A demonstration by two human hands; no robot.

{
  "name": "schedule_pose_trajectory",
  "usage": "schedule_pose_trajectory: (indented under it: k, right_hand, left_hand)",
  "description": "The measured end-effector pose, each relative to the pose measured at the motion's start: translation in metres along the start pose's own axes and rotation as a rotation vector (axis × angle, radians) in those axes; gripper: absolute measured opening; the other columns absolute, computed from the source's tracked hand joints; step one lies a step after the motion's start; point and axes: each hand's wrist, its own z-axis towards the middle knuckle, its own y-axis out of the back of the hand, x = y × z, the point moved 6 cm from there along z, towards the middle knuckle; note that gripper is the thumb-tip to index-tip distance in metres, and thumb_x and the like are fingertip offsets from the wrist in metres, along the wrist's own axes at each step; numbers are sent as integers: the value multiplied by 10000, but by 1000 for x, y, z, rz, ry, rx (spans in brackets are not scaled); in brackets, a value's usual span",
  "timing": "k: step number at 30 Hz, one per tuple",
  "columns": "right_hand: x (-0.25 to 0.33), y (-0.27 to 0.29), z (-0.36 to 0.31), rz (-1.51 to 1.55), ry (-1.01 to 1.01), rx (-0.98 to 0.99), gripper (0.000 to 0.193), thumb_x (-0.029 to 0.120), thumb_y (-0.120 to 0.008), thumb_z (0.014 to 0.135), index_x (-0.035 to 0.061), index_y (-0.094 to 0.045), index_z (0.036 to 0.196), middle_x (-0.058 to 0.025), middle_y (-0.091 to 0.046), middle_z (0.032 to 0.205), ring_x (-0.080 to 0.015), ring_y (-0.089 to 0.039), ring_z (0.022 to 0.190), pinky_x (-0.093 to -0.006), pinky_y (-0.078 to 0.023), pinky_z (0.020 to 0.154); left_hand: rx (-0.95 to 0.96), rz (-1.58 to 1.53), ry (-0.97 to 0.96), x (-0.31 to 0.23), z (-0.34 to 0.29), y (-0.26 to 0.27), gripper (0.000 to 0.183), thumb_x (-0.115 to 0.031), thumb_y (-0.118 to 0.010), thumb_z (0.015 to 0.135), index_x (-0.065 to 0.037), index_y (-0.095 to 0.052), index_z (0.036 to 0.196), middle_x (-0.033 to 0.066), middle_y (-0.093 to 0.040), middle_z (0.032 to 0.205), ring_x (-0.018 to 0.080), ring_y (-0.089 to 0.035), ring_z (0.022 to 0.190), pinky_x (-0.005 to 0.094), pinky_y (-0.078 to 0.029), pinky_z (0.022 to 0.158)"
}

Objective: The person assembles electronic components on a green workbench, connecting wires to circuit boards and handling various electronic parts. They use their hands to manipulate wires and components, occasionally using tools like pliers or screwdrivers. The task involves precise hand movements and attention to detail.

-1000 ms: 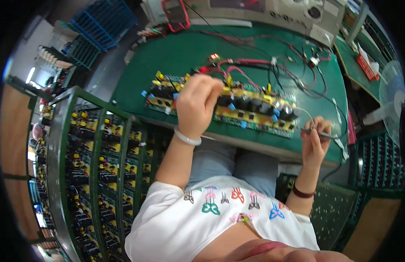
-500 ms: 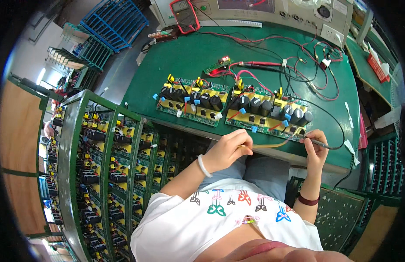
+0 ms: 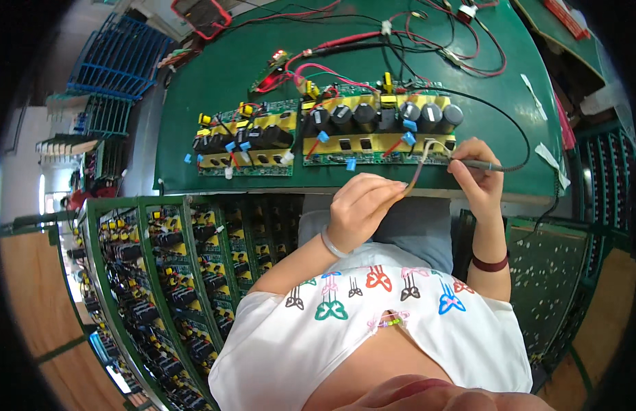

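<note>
My left hand (image 3: pixel 366 205) pinches a thin yellowish wire (image 3: pixel 419 172) just off the table's front edge. That wire runs up to the front right corner of the right circuit board (image 3: pixel 393 156), where a pale loop shows. In my right hand (image 3: pixel 481 178) is a grey pen-shaped tool (image 3: pixel 484 165) with a black cable, held beside the same corner; its tip is too small to make out. The board carries black capacitors, yellow parts and blue connectors. A similar left circuit board (image 3: pixel 246 161) lies next to it.
A red-lit small board (image 3: pixel 271 68) and red and black leads (image 3: pixel 345 42) lie behind the boards on the green table (image 3: pixel 229 68). A red-edged meter (image 3: pixel 203 17) stands far left. A green rack (image 3: pixel 184 240) full of boards is at my left.
The view has shifted, so the table sits higher and further left. My left hand is closer to my right, and the wire between left hand and board now runs more steeply upward.
</note>
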Motion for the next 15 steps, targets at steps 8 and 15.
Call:
schedule_pose_trajectory:
  k: [8, 15]
  right_hand:
    - [5, 0, 2, -16, 25, -9, 106, -34, -670, 875, -43, -619, 967, -56, -609, 897, -83, -548, 807, -213, -407, 700]
    - [4, 2, 2, -76, 31, 2, 93, -5, -687, 863, -30, -623, 925, -46, -602, 857, -77, -521, 717, -230, -393, 620]
  left_hand:
    - [-4, 43, -27, 7, 2, -16, 270, 82, -804, 704, -33, -715, 932, 105, -694, 865, 250, -668, 758, 325, -535, 668]
    - [-17, 101, -54, 13, -7, -22, 320, 105, -783, 674, 4, -704, 967, 96, -624, 904, 258, -614, 769, 339, -500, 659]
